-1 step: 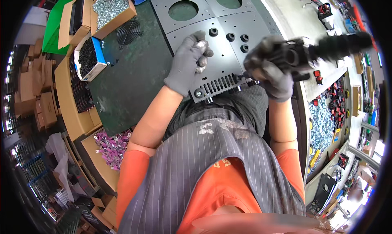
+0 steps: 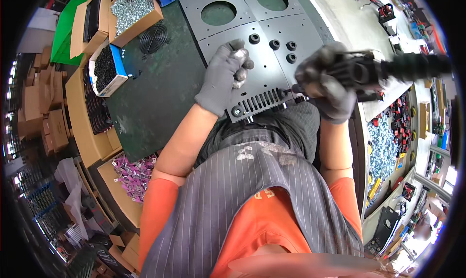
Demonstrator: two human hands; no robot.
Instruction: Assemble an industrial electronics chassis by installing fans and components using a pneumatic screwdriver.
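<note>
1. The workbench (image 2: 160,98) carries a dark green mat, which occupies the upper centre of the view.
2. A grey sheet-metal panel (image 2: 262,21) lies flat on the mat, directly ahead of the person. It has two large round cut-outs at its far end, several black round grommets near its middle, and a row of ventilation slots (image 2: 259,102) along its near edge.
3. The right hand (image 2: 327,91), in a grey glove, is clamped around a black electric screwdriver (image 2: 369,72). The tool body extends to the right. Its bit meets the panel just right of the ventilation slots.
4. The left hand (image 2: 224,76), in a grey glove, presses down on the panel just behind the slots. Its fingers are curled; whether they enclose a small part cannot be determined.
5. The two hands are apart, with the panel's near right corner between them.
6. A cardboard box of silver screws (image 2: 131,11) stands at the far left of the mat.
7. A smaller box of black screws (image 2: 104,68) stands nearer, at the mat's left edge.
8. A black wire fan guard (image 2: 154,38) lies on the mat between the boxes and the panel.
</note>
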